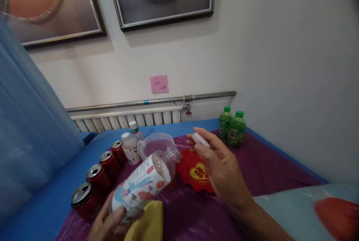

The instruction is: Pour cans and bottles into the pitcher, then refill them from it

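Note:
My left hand [110, 220] is wrapped round the lower part of a clear bottle [140, 186] with a printed white label. The bottle is tilted, its uncapped mouth pointing up and to the right, with pale contents inside. Between the thumb and fingers of my right hand [221, 166] is a white cap [200, 140], apart from the bottle. Behind the bottle stands a clear plastic pitcher [157, 140], partly hidden by it. A red scalloped plate [187, 173] with a yellow heart design lies beneath and beside my right hand.
Several red cans [98, 177] stand in a row at left, near two white-capped bottles [130, 149]. Two green bottles [236, 130] stand at the back right. A yellow cloth [150, 224] lies at the front. A pale blue patterned item [297, 203] is at right.

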The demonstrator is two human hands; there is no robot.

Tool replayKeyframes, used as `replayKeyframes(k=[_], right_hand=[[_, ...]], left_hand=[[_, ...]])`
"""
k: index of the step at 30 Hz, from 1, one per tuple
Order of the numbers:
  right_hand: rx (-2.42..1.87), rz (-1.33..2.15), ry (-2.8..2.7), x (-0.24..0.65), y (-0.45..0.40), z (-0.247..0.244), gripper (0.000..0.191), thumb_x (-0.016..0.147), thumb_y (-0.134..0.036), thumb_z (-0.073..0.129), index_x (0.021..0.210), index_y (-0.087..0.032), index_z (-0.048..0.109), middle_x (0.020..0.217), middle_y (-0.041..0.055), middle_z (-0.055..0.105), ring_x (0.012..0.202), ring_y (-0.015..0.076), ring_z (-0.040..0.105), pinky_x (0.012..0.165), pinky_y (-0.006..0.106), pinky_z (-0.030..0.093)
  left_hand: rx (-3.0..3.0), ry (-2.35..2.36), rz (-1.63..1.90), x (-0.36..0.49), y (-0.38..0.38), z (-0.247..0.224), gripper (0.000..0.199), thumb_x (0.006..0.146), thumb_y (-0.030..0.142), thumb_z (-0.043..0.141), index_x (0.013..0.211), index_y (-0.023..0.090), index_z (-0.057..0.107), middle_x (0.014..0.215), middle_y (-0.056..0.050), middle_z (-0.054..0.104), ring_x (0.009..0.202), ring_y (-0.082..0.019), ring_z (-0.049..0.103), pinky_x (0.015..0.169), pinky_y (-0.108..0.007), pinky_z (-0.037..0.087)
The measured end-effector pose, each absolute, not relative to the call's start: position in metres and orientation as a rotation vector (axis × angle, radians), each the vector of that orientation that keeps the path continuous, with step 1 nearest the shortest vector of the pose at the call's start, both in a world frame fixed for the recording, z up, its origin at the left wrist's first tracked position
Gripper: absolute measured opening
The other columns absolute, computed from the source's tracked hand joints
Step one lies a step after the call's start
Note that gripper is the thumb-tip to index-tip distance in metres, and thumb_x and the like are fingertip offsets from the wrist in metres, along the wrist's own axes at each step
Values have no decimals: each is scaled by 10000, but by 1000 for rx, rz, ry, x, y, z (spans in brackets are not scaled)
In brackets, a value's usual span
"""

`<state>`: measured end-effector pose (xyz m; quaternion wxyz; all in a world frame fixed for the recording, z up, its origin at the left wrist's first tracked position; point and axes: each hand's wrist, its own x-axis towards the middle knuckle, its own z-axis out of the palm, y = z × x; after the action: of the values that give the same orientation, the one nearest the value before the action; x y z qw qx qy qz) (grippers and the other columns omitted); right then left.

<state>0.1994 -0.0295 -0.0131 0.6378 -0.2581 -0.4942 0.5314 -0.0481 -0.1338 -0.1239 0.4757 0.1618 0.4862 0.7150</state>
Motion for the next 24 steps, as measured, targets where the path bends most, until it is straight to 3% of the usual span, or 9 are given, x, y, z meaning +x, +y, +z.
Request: replayKeyframes(k=[4,7,16,20,24], right_hand=[[-607,1217,-1037,204,-1,-23,468,690,-456,810,1099,-259,699,1036,29,746,977,212,659,893,347,506],[-652,1224,-1027,208,10,-37,481,695,-474,796,1104,-241,694,1027,41,735,879,194,649,802,329,506],[-789,1198,-1083,222,29,-67,483,743,-482,739,1143,-221,672,874,23,722,759,161,615,747,308,474],[-830,1217,-1051,225,38,-74,489,714,-460,740,1115,-190,664,874,38,725,767,174,634,705,299,485],[-864,1228,-1045,223,42,-78,481,663,-403,750,1083,-188,655,922,44,722,799,184,640,667,285,495]], left_hand=[[442,1338,1935,-50,-120,-46,791,479,339,879,1224,255,624,1015,-72,749,852,-279,720,615,-268,593],[568,1442,2074,-51,-108,-12,703,486,306,869,1153,237,658,895,-32,749,706,-206,708,536,-208,561],[901,1716,2087,-56,-75,17,574,601,356,831,1149,289,674,1008,-2,731,844,-154,694,659,-180,546],[1055,1842,2094,-35,-68,27,597,646,461,811,1207,345,644,1156,2,705,1063,-203,650,856,-276,513],[1100,1912,2173,-15,-60,33,618,654,440,805,1239,357,626,1143,-14,707,1048,-232,655,908,-365,500]])
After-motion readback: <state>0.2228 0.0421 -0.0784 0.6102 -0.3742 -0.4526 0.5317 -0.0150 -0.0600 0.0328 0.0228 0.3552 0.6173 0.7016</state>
